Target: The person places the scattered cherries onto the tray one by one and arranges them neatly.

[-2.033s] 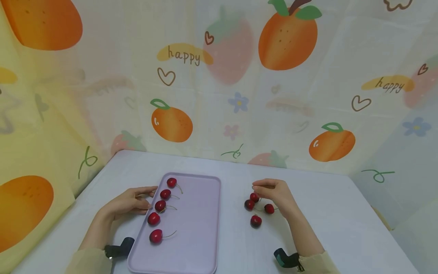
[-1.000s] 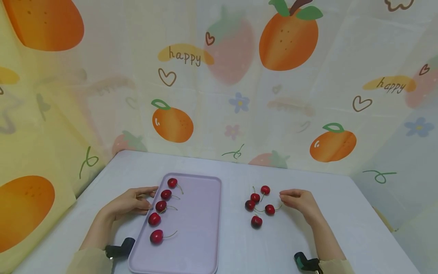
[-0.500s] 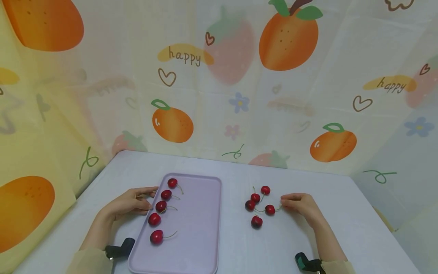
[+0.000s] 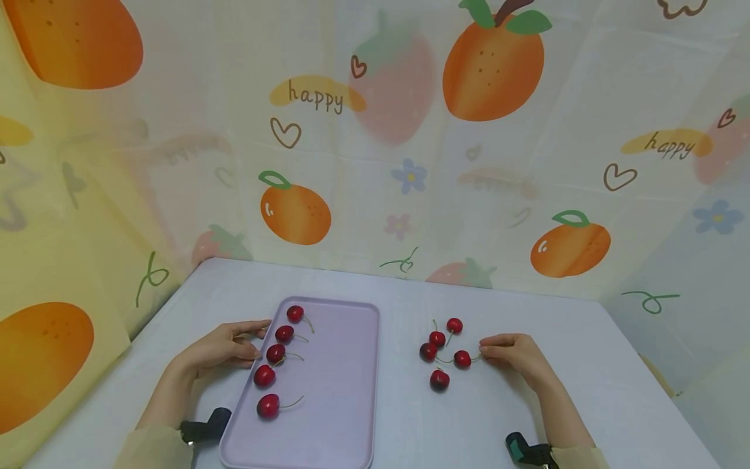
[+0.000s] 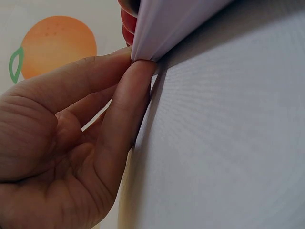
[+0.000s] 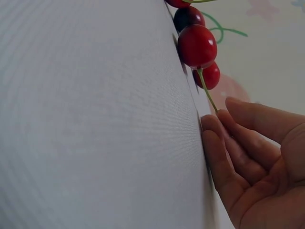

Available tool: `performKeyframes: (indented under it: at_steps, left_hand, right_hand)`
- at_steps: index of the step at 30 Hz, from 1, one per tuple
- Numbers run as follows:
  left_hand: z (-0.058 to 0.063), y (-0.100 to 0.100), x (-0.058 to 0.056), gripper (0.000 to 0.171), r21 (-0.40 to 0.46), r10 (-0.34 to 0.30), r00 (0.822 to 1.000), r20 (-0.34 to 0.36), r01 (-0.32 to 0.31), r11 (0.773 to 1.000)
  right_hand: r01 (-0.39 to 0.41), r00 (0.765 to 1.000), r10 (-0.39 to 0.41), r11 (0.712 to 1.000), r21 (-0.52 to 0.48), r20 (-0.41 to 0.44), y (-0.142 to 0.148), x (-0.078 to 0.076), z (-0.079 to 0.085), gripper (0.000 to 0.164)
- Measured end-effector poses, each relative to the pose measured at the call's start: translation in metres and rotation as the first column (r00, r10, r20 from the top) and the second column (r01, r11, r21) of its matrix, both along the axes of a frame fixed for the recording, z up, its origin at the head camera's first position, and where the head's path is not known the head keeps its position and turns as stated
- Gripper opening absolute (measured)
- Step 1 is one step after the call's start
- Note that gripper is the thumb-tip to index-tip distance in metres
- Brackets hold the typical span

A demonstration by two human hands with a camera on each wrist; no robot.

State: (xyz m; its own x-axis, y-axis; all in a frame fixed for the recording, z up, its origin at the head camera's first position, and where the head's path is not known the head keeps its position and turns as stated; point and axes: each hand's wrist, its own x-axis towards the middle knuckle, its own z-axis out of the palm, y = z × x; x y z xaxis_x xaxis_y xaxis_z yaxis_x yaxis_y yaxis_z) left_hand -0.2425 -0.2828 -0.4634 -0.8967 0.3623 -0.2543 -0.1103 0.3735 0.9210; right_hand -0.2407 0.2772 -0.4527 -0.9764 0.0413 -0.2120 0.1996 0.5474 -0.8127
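Observation:
At the tray's left edge, my left hand [image 4: 219,345] pinches the rim of the lilac tray [image 4: 342,365]. The left wrist view shows its fingertips [image 5: 143,71] meeting at that edge. Several dark red cherries with stems, among them a front cherry [image 4: 267,406], line the tray's left side. My right hand [image 4: 515,352] is low over the table, its nearly straight fingertips right at the end of one cherry's stem [image 6: 206,90]. That cherry [image 4: 462,359] rests on the table, its stem toward the hand. In the right wrist view, the thumb [image 6: 245,110] sits beside the index fingertip.
Several other cherries cluster left of the right hand, including a back cherry [image 4: 454,326] and a front cherry [image 4: 439,380]. The white table [image 4: 404,423] ends at a fruit-printed cloth backdrop [image 4: 363,195]. Black wrist cameras, like the left one [image 4: 205,426], sit at both sleeves.
My right hand left a cherry at the back of the cluster, moved right, then lowered slightly to the stem of the right-hand cherry. The left hand and tray stayed in place.

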Motion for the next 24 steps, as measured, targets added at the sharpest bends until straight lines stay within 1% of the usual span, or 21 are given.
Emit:
performKeyframes:
  at_steps: [10, 14, 20, 24]
  left_hand:
    - [0.0003, -0.0002, -0.0001, 0.069, 0.024, -0.006, 1.0, 0.009, 0.006, 1.0]
    - [-0.0006, -0.0005, -0.0007, 0.069, 0.013, 0.002, 1.0, 0.009, -0.003, 1.0]
    - [-0.0021, -0.0007, -0.0013, 0.069, -0.019, 0.024, 1.0, 0.011, -0.024, 1.0]
    - [-0.0026, -0.0005, -0.0012, 0.069, -0.021, 0.019, 1.0, 0.007, -0.019, 1.0]
  right_hand:
    - [0.003, 1.0, -0.003, 1.0, -0.004, -0.009, 0.0016, -0.0002, -0.0023, 0.033]
    - [0.013, 1.0, -0.013, 1.0, -0.026, -0.002, 0.0021, -0.0007, -0.0035, 0.032]
    - [0.017, 1.0, -0.016, 0.997, -0.071, 0.009, 0.0034, -0.0008, -0.0046, 0.034]
    - [0.021, 1.0, -0.02, 0.997, -0.075, 0.014, 0.0035, -0.0011, -0.0047, 0.034]
